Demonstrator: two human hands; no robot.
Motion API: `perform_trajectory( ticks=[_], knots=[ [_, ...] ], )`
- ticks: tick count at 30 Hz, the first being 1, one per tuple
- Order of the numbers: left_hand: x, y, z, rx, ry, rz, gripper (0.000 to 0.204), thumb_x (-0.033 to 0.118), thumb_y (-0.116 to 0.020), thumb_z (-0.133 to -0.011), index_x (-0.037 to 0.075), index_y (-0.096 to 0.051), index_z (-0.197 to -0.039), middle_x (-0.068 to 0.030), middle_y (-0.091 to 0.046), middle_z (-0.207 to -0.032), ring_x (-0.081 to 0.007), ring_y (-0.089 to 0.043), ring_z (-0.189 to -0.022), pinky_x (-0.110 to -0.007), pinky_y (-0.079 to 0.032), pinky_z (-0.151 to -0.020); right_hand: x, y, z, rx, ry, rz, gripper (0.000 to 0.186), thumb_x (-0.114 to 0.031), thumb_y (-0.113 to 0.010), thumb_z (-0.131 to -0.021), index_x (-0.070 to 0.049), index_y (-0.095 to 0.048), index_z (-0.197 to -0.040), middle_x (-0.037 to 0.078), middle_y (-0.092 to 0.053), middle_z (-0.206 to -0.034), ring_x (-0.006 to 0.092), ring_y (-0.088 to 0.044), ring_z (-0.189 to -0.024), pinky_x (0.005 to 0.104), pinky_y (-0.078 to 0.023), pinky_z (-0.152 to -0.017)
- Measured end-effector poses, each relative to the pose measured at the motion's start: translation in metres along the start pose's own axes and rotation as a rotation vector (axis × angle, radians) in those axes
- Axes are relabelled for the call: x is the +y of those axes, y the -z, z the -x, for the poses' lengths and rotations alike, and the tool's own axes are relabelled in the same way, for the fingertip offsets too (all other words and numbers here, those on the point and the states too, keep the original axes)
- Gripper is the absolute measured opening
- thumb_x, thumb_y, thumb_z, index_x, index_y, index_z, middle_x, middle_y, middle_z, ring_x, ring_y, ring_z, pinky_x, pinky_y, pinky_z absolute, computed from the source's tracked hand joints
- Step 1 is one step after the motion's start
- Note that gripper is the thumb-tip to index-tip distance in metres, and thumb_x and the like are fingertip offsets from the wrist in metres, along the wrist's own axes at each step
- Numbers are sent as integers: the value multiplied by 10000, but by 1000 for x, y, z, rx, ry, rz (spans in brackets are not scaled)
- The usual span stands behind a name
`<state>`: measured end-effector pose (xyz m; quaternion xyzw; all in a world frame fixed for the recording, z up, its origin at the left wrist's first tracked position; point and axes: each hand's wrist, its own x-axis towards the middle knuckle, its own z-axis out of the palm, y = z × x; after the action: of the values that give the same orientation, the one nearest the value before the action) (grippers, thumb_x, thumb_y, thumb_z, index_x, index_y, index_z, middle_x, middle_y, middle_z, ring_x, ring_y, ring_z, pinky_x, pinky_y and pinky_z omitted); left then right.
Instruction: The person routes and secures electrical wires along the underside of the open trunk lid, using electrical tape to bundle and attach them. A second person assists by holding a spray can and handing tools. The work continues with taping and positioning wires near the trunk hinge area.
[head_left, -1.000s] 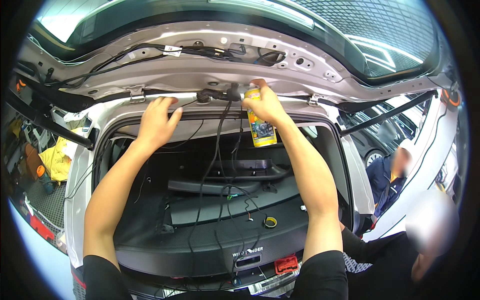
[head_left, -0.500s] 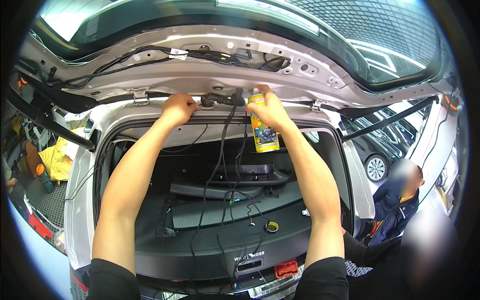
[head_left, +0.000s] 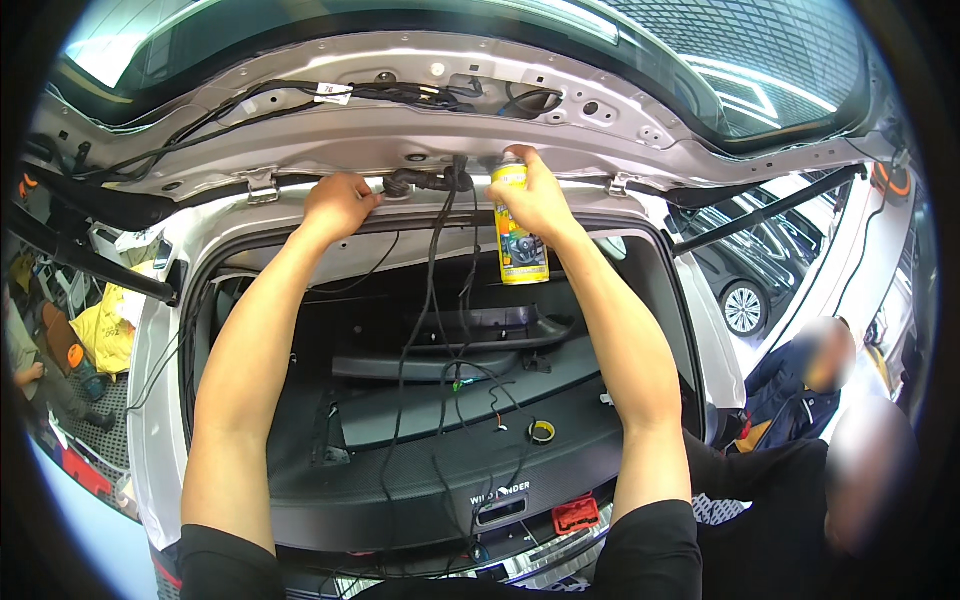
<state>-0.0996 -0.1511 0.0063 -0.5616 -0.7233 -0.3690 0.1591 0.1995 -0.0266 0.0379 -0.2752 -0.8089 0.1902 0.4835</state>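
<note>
My right hand [head_left: 538, 205] is wrapped around a yellow spray can [head_left: 521, 245], held upright just below the raised tailgate [head_left: 300, 148], with a finger on its top. My left hand [head_left: 341, 208] is closed in a pinch at the roof's rear edge; what its fingertips grip, if anything, is too small to make out. Between the hands a black corrugated rubber boot [head_left: 432, 181] runs along the gap by the hinges. From its right end black cables [head_left: 433, 270] hang down into the open boot of the car.
In the cargo area lie dark trim panels [head_left: 420, 367] and a roll of tape [head_left: 541, 432]. A red tray [head_left: 575, 515] sits at the sill. Gas struts [head_left: 770, 212] flank the opening. Two people stand close on the right, one in a dark jacket [head_left: 790, 400].
The view has shifted a little, so the tailgate and boot sit slightly higher and further left. Both hands keep their places at the roof edge, and the can stays in my right hand.
</note>
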Motion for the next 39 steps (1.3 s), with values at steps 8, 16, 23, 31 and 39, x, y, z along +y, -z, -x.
perform_trajectory(
  ticks=[8,16,23,31,39],
  knots=[
    [-6,-2,1,7,12,77,282,340,-783,-941,59,-777,-965,-138,-787,-912,-340,-752,-892,-454,-573,-802,-2,-15,-14,-45,-65,-3,790,-207,-817,-768,2,-524,-1471,213,-718,-1150,265,-726,-970,384,-584,-890],
    [-7,-6,-1,26,-1,137,265,312,-783,-941,48,-764,-943,-148,-771,-848,-349,-742,-842,-457,-562,-770,4,1,6,-95,-73,-38,769,-173,-807,-802,12,-504,-1484,187,-728,-1125,228,-725,-964,366,-580,-866],
    [-8,-8,-1,73,-23,174,249,284,-799,-923,38,-765,-910,-159,-765,-829,-360,-742,-822,-460,-566,-761,-19,53,111,-48,-87,8,777,-249,-830,-815,-70,-508,-1499,263,-700,-1252,354,-714,-1137,422,-544,-1004],
    [-7,-10,0,57,-28,162,241,271,-782,-940,35,-742,-913,-162,-756,-837,-370,-727,-837,-469,-550,-766,-3,59,184,193,10,235,661,-136,-817,-854,-55,-526,-1442,201,-682,-1180,303,-701,-1047,402,-547,-961],
    [-13,-8,3,95,-45,127,261,295,-773,-947,39,-745,-904,-157,-755,-829,-368,-728,-832,-473,-546,-760,-25,70,200,234,109,36,632,-7,-730,-940,-47,-421,-1490,163,-639,-1115,241,-725,-951,401,-608,-838]
  ],
)
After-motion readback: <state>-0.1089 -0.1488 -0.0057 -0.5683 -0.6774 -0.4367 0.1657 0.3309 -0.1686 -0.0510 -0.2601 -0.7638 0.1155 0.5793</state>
